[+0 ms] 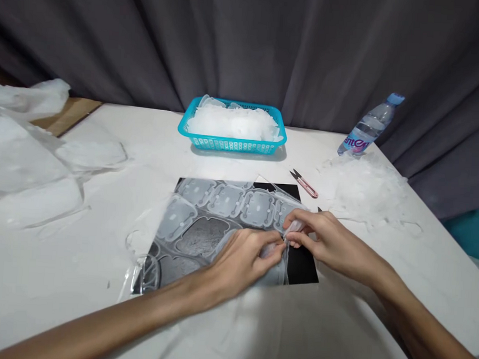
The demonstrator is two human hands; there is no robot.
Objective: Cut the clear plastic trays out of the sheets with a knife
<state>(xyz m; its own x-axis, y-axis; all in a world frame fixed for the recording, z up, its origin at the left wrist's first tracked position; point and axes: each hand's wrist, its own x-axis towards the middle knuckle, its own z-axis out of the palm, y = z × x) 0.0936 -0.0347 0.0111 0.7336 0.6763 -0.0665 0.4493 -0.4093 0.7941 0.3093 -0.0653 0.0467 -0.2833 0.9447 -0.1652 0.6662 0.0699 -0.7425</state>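
A clear plastic sheet [222, 210] moulded with rows of rounded pockets lay on a black mat [303, 263] in the middle of the white tabletop [58, 266], and both hands met at its near right edge. The left hand [247, 260] came in from the lower left with its grip closed narrow, thumb and fingers pinching a small clear plastic piece [278, 246] at the sheet's edge. The right hand [320, 237] came from the lower right, its fingertips [291, 230] pinched on the same bit of plastic, almost touching the left hand's fingers. Whether that piece was joined to the sheet or loose, I could not tell.

Just beyond the right hand's grip lay a small pair of thread snips [304, 184] with a pink handle, apart from the mat's far corner. Further right of the grips spread a loose heap of clear plastic offcuts [363, 191], and behind that heap a water bottle [368, 127] with a blue cap leaned against the dark curtain [271, 42]. Straight beyond the grips, at the far edge of the tabletop, stood a turquoise basket [229, 143] piled with whitish translucent pieces [234, 121]. Well off to the left of the grips lay several large crumpled clear sheets [35, 158], some hanging over the edge of the tabletop
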